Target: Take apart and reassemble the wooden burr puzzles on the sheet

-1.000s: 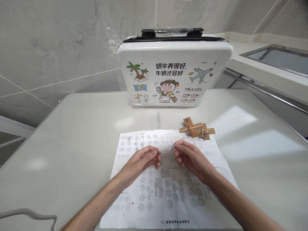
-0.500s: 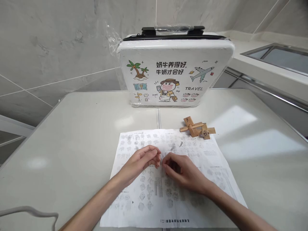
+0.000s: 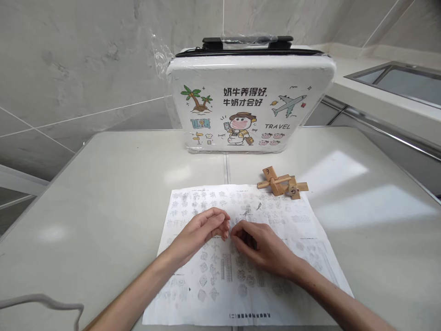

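Over the middle of a printed sheet (image 3: pixel 268 303) covered in small diagrams, my left hand (image 3: pixel 206 230) is held with loosely curled fingers, the thumb along them, and nothing shows in it. Just to its right, my right hand (image 3: pixel 263 243) has thumb and forefinger pressed together. Whether anything is between those fingertips is hidden, and its palm is in shadow. A small gap separates the two hands. Beyond them, interlocked wooden puzzle pieces (image 3: pixel 274 182) with dark marks rest at the sheet's top right corner.
A white case (image 3: pixel 206 78) with cartoon prints and plastic wrap stands at the back of the pale table (image 3: pixel 103 193), against a grey wall. A grey cable (image 3: pixel 41 299) lies at the lower left. On the right, a ledge carries a dark framed panel (image 3: pixel 403 82).
My right hand has shifted very slightly left, towards my left hand. The sheet, wooden pieces and case stay where they were.
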Demonstrator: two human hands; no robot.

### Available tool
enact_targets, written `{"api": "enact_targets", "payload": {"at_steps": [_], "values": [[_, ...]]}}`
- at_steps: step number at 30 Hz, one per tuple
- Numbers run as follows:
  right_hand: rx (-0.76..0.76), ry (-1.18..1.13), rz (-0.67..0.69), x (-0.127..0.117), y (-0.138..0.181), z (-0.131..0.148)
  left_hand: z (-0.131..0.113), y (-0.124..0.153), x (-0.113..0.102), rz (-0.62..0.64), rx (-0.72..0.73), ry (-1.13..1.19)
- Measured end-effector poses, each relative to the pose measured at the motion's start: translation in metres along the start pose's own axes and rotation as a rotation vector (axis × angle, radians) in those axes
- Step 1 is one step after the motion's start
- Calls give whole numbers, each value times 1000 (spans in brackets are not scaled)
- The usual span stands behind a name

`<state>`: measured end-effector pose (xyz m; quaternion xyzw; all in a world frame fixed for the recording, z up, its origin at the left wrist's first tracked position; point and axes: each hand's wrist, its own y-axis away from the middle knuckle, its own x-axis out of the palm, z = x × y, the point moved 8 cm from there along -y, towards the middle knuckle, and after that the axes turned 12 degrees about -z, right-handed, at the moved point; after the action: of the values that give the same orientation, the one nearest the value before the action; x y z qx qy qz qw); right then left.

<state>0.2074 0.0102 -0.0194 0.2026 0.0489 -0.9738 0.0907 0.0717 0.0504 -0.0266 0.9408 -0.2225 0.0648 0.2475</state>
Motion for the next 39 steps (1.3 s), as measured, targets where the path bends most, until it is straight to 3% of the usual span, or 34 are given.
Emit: {"api": "enact_targets", "payload": {"at_steps": [39], "values": [[32, -32, 9, 0, -1, 0, 2, 0, -2, -14, -8, -16]]}}
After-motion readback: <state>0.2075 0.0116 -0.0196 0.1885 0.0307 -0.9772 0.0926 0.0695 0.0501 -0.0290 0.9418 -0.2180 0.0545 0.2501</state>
